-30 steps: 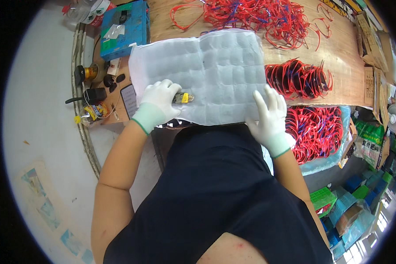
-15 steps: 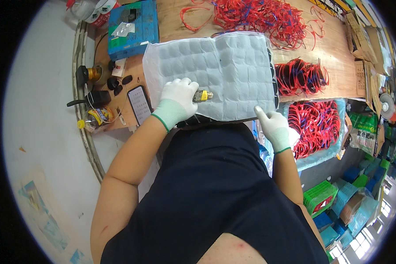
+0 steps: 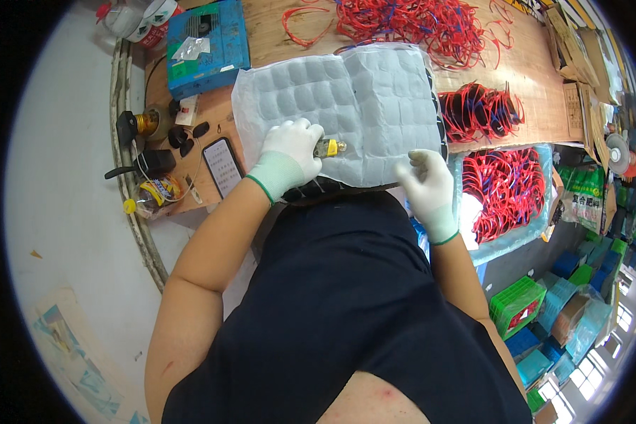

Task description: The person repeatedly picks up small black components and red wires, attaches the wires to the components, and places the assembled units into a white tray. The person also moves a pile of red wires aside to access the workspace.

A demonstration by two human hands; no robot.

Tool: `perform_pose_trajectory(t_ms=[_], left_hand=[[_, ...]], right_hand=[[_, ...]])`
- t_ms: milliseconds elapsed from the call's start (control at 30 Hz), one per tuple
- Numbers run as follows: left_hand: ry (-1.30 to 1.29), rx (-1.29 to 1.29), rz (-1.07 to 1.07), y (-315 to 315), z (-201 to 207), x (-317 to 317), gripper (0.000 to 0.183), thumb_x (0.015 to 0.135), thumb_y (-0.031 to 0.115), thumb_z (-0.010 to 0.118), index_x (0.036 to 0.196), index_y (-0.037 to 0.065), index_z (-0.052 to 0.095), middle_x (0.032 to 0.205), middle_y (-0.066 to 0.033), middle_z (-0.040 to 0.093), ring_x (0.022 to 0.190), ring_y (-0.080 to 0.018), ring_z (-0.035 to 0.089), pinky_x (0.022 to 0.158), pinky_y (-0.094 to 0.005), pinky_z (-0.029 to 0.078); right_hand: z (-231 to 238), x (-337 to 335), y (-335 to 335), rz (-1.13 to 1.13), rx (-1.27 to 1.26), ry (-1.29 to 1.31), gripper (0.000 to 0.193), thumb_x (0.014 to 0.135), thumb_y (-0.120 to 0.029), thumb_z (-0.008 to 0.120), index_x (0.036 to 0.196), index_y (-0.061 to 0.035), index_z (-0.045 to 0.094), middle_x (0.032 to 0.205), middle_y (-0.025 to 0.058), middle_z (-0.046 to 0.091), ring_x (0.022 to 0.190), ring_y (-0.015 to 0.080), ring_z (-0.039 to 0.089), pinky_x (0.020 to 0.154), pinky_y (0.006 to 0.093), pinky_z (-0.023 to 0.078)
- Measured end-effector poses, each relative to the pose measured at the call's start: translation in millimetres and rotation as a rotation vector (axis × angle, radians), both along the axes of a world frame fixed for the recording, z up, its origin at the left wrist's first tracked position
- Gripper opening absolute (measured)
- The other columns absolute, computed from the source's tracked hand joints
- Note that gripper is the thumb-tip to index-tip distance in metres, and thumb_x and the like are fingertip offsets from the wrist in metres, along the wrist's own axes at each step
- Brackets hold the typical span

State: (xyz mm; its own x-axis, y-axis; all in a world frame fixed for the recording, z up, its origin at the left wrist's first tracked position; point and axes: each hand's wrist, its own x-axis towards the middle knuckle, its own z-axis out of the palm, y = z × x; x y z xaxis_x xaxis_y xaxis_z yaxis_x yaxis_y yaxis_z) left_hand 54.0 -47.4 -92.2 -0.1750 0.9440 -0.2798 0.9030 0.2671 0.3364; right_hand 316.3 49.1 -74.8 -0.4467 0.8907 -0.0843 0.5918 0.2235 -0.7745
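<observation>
In front of me lies a tray (image 3: 318,189) with a dark edge, covered by a thin white sheet (image 3: 381,106) through which rows of squarish cells show. My left hand (image 3: 293,148), in a white glove with a green cuff, is closed around a small clear bottle-like thing (image 3: 327,148) with a yellow band and a narrow tip pointing right. That hand rests on the left part of the sheet. Gloved the same way, my right hand (image 3: 429,187) is at the sheet's near right corner, its fingers half bent and apart, with nothing visible in them.
Red and blue wire-like pieces are heaped at the back (image 3: 410,28); a bundle (image 3: 482,113) lies right of the tray. More fill a blue-lined bin (image 3: 512,240) below. Left stand a phone (image 3: 222,168), a blue box (image 3: 208,49) and a lying bottle (image 3: 155,198).
My right hand has moved slightly left and its fingers have bent inward, away from the sheet's edge. The left hand keeps its hold; the whole view has shifted a little.
</observation>
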Motion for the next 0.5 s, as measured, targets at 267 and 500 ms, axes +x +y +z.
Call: perform_pose_trajectory(t_ms=[267, 500], left_hand=[[-0.175, 0.037, 0.081, 2.4, 13.0, 1.9, 0.038, 0.075, 0.019, 0.071, 0.112, 0.010, 0.070, 0.110, -0.0162, 0.065, 0.103, -0.0374, 0.066, 0.093, -0.0457, 0.054], [-0.596, 0.231, 0.365, 9.1, 3.9, -11.6, 0.039, 0.077, 0.012, 0.070, 0.115, 0.005, 0.067, 0.109, -0.0113, 0.066, 0.099, -0.0245, 0.067, 0.091, -0.0358, 0.053]], right_hand=[[-10.9, -21.3, 0.5, 0.519, 0.633, -0.346, 0.048, 0.071, -0.019, 0.077, 0.118, -0.0218, 0.070, 0.136, 0.0173, 0.058, 0.125, 0.0347, 0.054, 0.103, 0.0521, 0.040], [-19.0, -21.5, 5.3, 0.568, 0.673, -0.307, 0.023, 0.073, -0.016, 0.072, 0.096, -0.0182, 0.074, 0.136, 0.0132, 0.060, 0.126, 0.0343, 0.054, 0.105, 0.0530, 0.038]])
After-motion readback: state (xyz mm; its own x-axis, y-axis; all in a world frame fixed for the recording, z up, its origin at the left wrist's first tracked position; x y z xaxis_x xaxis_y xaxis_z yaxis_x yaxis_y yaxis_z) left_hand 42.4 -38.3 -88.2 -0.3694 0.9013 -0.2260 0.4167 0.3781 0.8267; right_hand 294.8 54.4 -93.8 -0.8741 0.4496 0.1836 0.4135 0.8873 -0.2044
